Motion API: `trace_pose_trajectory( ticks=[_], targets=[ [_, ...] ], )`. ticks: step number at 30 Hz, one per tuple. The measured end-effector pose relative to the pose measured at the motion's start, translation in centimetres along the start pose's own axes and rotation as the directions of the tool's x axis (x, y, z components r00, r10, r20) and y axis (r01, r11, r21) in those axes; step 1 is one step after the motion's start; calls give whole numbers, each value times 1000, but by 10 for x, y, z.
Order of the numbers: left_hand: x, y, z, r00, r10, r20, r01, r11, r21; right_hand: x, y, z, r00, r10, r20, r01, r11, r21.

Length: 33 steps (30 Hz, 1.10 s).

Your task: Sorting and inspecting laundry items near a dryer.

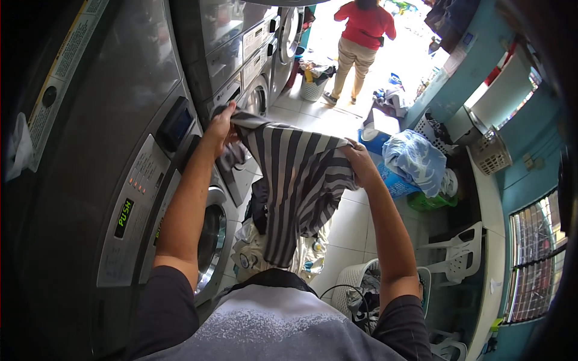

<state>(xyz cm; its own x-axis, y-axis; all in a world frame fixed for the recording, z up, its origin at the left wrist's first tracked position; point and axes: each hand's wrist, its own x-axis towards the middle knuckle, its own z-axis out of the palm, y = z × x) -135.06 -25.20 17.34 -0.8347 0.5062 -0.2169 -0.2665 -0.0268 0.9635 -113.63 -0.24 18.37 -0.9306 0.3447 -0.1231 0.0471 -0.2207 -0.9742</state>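
A grey-and-dark striped cloth garment hangs spread between my two raised hands. At its upper left edge, my left hand grips the fabric, thumb up. My right hand pinches the opposite edge, where the cloth bunches into folds. Below the garment lies a pile of light printed laundry, with a dark piece of clothing beside it. The striped cloth hides part of that pile.
Stacked washers and dryers line the left side. Laundry baskets stand at lower right, others further back. White plastic chairs are at the right. A person in a red shirt stands in the bright doorway.
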Motion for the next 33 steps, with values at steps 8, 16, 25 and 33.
trace_pose_trajectory(
  ticks=[8,16,25,33],
  targets=[
    [23,-54,-8,981,-133,144,167,949,-266,10,-1,14,992,-95,-78,62,934,-351],
    [-37,-56,32,917,214,337,-398,447,801,-15,21,42,750,-381,540,646,248,-722],
    [-51,-156,53,528,-146,837,-10,984,178,-71,23,118,737,-170,655,671,299,-678],
    [-75,-139,68,489,-236,840,297,950,94,-78,54,82,875,-245,418,484,413,-771]
  ],
)
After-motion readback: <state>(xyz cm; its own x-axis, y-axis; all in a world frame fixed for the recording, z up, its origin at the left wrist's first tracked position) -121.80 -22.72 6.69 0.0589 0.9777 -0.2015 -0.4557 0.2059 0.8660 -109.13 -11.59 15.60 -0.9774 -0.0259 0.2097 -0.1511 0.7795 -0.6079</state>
